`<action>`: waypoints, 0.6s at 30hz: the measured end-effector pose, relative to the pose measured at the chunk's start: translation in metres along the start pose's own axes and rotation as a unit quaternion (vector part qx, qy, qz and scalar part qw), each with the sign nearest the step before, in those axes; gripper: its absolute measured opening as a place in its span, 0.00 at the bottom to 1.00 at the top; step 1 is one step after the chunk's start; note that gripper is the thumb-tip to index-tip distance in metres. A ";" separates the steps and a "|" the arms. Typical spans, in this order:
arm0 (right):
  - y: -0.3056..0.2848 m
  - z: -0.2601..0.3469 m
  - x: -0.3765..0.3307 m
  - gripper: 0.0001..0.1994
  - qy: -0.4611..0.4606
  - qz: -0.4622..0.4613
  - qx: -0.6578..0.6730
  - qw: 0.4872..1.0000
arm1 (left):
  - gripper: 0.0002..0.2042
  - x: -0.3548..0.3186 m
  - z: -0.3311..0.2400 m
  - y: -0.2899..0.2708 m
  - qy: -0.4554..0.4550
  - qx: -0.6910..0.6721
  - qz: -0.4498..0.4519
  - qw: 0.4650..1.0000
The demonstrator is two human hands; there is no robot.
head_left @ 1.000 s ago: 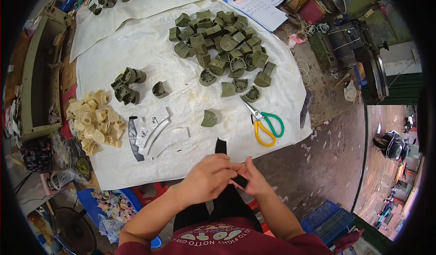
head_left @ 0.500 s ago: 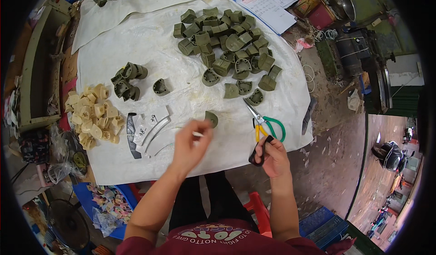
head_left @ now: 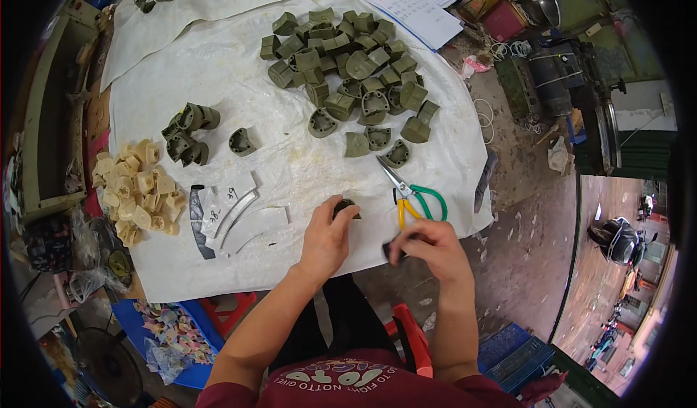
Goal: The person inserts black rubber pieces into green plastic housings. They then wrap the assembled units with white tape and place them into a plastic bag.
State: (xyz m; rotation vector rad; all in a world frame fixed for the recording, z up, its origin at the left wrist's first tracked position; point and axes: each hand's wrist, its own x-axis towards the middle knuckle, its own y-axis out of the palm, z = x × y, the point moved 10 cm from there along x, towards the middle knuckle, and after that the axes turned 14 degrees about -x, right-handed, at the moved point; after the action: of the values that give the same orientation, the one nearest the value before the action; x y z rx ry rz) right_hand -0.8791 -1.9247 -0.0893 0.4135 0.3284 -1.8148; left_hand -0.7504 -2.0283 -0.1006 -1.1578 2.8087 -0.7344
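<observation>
My left hand (head_left: pixel 327 235) has its fingers closed around an olive-green shoe heel (head_left: pixel 346 208) that rests on the white-covered table near the front edge. Fingers hide part of the heel. My right hand (head_left: pixel 433 250), smeared by motion, is closed on a bent black strip (head_left: pixel 394 253) just off the table's front edge. Scissors (head_left: pixel 406 197) with one yellow and one green handle lie spread just beyond that hand. To the left of my left hand are white curved paper pieces (head_left: pixel 236 208) with handwriting and a dark curved strip (head_left: pixel 200 223).
A large heap of green heels (head_left: pixel 348 67) covers the far middle. A smaller green cluster (head_left: pixel 190 132), a lone heel (head_left: pixel 242 141) and a cream heap (head_left: pixel 138 190) lie on the left. Clipboard papers (head_left: pixel 414 9) are at the far right. A blue bin (head_left: pixel 127 310) stands below left.
My left hand, earlier with a small white thing at its fingers, has moved right and now holds the green heel. My right hand has turned palm down and shifted slightly left with the black strip.
</observation>
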 end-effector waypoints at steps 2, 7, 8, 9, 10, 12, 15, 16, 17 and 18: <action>-0.008 -0.014 -0.001 0.06 0.057 -0.013 -0.055 0.997 | 0.18 -0.001 0.009 -0.005 -0.045 -0.071 -0.019 0.996; 0.001 0.003 0.014 0.07 0.010 -0.027 -0.011 1.000 | 0.22 -0.014 0.040 -0.017 -0.278 -0.428 -0.134 0.850; 0.010 0.002 0.017 0.07 0.017 -0.018 -0.001 1.000 | 0.24 -0.014 0.036 -0.016 -0.317 -0.479 -0.106 0.811; 0.020 0.001 0.020 0.07 0.024 -0.010 0.009 1.000 | 0.24 -0.015 0.036 -0.015 -0.335 -0.515 -0.091 0.784; 0.030 -0.001 0.024 0.07 0.022 -0.009 0.020 1.000 | 0.24 -0.017 0.036 -0.013 -0.352 -0.549 -0.076 0.754; 0.043 0.003 0.031 0.08 0.002 0.002 0.069 0.998 | 0.24 -0.018 0.033 -0.020 -0.344 -0.596 -0.088 0.720; 0.049 0.030 0.035 0.08 -0.043 -0.016 0.053 0.998 | 0.23 -0.015 0.040 -0.051 -0.289 -0.606 -0.129 0.730; 0.047 0.034 0.036 0.08 -0.052 -0.015 0.018 0.998 | 0.21 -0.014 0.040 -0.061 -0.269 -0.600 -0.134 0.742; 0.044 0.040 0.035 0.08 -0.060 -0.017 -0.019 0.998 | 0.20 -0.013 0.037 -0.066 -0.270 -0.585 -0.130 0.753; 0.050 0.051 0.035 0.10 -0.065 -0.002 -0.131 0.989 | 0.19 -0.013 0.035 -0.073 -0.273 -0.569 -0.130 0.765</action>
State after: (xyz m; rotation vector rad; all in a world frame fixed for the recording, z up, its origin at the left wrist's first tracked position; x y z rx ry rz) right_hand -0.8452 -1.9902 -0.0596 0.1102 0.4699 -1.7632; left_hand -0.6863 -2.0787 -0.1023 -1.4634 2.4052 1.3476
